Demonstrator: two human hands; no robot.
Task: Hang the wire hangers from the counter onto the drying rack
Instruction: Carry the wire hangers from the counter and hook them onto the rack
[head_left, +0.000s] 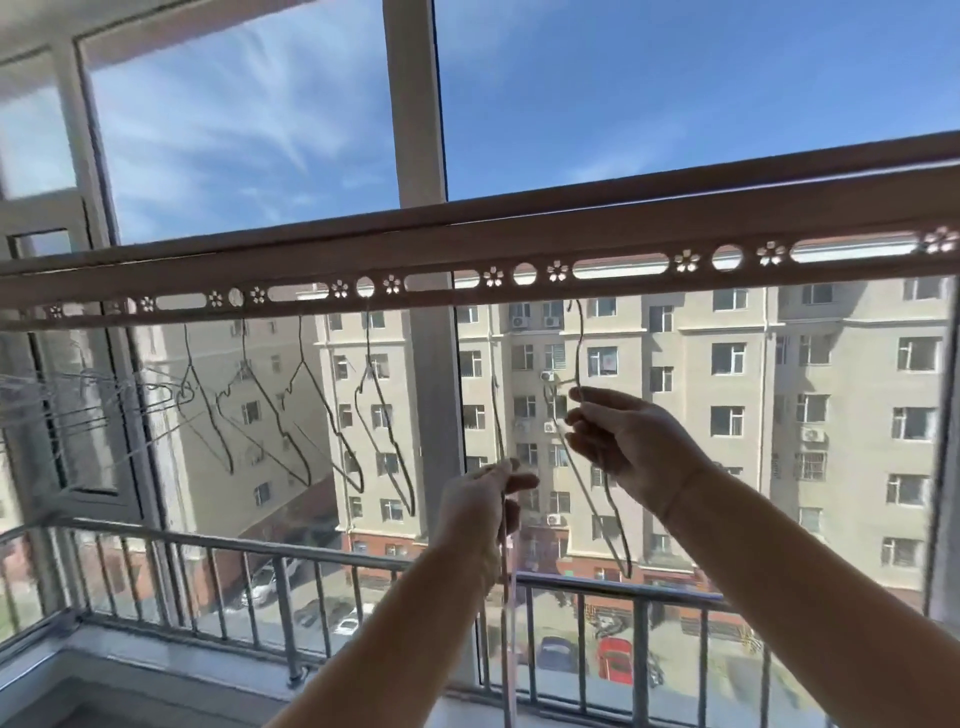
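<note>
— Hands?
— Left hand (483, 501), six o'clock, grips the spare hanger (505, 623), whose wire runs straight down through it. Right hand (618, 441), four o'clock, pinches the raised hanger (580, 340) at its neck.
— Its hook?
— Twelve o'clock from that hand, at the lower edge of the drying rack (467, 249). Four hung hangers (291, 410) dangle toward nine.
</note>
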